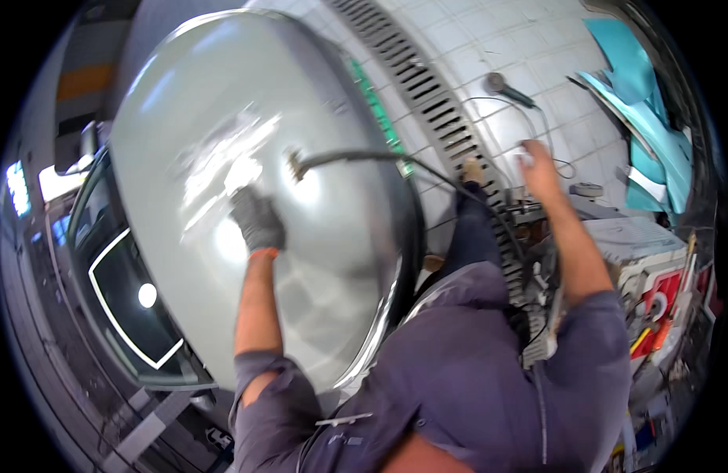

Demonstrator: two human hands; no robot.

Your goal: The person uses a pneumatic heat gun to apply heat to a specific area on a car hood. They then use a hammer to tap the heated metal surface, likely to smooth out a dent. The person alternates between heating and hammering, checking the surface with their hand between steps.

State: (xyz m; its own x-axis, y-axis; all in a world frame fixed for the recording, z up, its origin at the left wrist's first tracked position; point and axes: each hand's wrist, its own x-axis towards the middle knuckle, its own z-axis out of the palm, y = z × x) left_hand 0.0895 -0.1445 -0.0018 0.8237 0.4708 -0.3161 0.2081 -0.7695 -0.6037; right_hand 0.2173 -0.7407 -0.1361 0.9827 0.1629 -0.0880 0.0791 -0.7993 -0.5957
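Observation:
My left hand, in a dark grey work glove with an orange cuff, lies on a silver-grey car hood. Its fingers reach forward, loosely extended, to the edge of a bright, scuffed, shiny patch. Right of the glove, a thick black cable rests its end on the hood and arcs away to the right. My bare right hand hangs in the air over the tiled floor, blurred. Its fingers are bent together around something small and pale that I cannot make out.
A slotted floor drain runs beside the car. A corded power tool lies on the tiles. Teal body panels stand at the right. A cluttered tool cart is near my right elbow. Green tape edges the car's front.

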